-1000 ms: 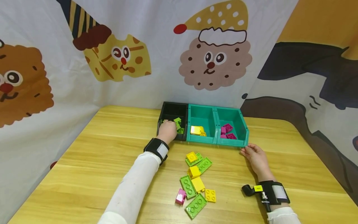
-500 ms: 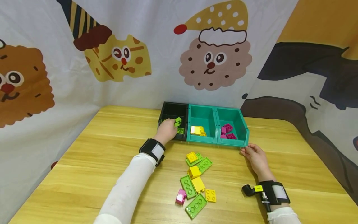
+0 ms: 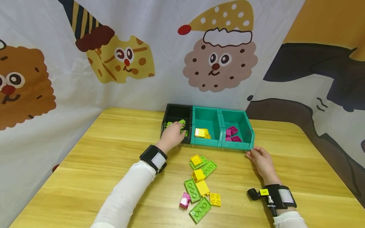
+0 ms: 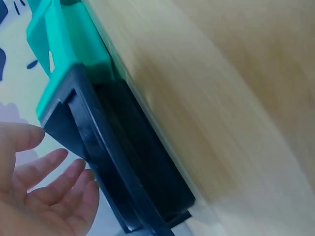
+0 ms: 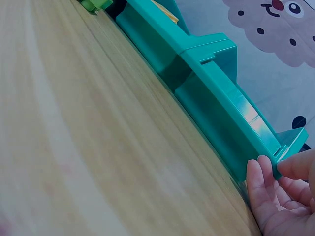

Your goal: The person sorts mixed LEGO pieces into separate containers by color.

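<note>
My left hand [image 3: 172, 136] reaches over the front edge of the black bin [image 3: 179, 111], fingers parted above the green building bricks [image 3: 182, 121] inside. In the left wrist view, the same hand [image 4: 54, 191] has loosely bent fingers beside the black bin's rim, with nothing between them. At the front right corner of the right teal bin [image 3: 236, 145], my right hand [image 3: 262, 161] pinches the edge. The right wrist view shows its thumb and fingers [image 5: 261, 184] on either side of that corner. Pink bricks [image 3: 233, 130] lie in this bin.
The middle teal bin [image 3: 206, 115] holds yellow bricks [image 3: 200, 132]. On the wooden table [image 3: 94, 164], between the arms, lie several loose bricks: green ones [image 3: 201, 210], yellow ones [image 3: 202, 188] and a pink one [image 3: 185, 200]. A printed cloth [image 3: 165, 88] hangs behind the bins.
The left hand's fingers have spread apart over the green bricks, and its wrist has shifted a little left and toward the person. The right hand stays at the teal bin's corner.
</note>
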Motion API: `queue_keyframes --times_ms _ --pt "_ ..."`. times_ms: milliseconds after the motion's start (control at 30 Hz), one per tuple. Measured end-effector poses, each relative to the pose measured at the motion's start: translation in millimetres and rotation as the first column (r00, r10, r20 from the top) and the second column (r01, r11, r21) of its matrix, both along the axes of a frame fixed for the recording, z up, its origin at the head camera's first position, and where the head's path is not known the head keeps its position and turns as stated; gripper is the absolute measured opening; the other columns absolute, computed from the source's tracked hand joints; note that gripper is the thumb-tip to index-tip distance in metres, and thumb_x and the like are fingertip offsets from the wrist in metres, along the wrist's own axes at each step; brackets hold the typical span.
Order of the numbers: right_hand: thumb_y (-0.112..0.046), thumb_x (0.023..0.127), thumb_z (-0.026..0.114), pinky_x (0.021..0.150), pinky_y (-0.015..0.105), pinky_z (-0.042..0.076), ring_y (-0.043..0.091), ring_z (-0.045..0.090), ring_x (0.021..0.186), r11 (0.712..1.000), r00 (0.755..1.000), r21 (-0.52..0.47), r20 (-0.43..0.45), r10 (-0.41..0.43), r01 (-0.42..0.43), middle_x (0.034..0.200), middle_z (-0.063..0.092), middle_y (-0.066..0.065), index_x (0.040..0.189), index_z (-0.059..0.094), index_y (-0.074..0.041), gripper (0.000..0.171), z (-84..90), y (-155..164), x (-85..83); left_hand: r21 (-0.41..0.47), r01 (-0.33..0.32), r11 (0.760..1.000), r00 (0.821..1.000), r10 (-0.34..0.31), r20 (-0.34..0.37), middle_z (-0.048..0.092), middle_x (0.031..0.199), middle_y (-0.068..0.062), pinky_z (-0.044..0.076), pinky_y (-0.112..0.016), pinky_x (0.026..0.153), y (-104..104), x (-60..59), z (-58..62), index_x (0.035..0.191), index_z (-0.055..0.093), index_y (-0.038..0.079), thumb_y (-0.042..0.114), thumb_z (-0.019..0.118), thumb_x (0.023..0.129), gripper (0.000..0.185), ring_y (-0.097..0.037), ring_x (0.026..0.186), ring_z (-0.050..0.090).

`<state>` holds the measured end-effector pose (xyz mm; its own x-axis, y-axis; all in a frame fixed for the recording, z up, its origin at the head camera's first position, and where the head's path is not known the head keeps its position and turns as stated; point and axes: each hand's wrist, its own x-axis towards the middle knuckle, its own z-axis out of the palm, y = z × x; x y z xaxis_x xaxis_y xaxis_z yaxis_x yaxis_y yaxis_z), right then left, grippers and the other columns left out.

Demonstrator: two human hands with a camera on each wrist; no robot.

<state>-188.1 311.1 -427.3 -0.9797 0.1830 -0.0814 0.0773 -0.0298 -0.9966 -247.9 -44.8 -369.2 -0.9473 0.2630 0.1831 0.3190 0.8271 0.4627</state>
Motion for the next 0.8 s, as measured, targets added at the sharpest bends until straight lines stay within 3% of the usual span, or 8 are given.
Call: queue_keyframes --times_ms 233,467,800 --pt "-0.008 0.1 0.042 0.078 0.015 0.052 0.001 0.06 0.083 1.0 1.0 0.024 0.015 0.001 -0.002 0.089 0.055 -0.005 0.119 0.036 0.008 0.026 0.8 -0.1 0.9 0.017 0.057 0.998 0.998 -0.057 -0.003 0.056 0.13 -0.017 0.046 -0.041 0.099 6.6 12.6 2.2 0.124 0.059 0.003 0.023 0.055 0.096 0.035 -0.03 0.12 0.053" --pt "-0.01 0.1 0.043 0.079 0.015 0.052 0.001 0.06 0.083 1.0 1.0 0.027 0.019 0.006 -0.007 0.088 0.055 -0.007 0.122 0.035 0.009 0.03 0.5 0.2 -0.2 0.06 0.097 0.993 0.995 -0.097 -0.001 0.056 0.131 -0.015 0.044 -0.041 0.101 7.5 29.6 14.2 0.125 0.059 0.005 0.023 0.058 0.095 0.035 -0.029 0.121 0.052" --pt "-0.009 0.1 0.042 0.078 0.015 0.052 0.001 0.061 0.082 1.0 1.0 0.024 0.009 0.004 -0.005 0.085 0.057 -0.007 0.118 0.037 0.007 0.024 0.4 0.9 0.3 0.037 0.19 0.981 0.982 -0.19 -0.013 0.059 0.124 -0.012 0.048 -0.037 0.097 6.2 56.8 18.7 0.123 0.06 0.005 0.024 0.063 0.092 0.037 -0.025 0.113 0.057"
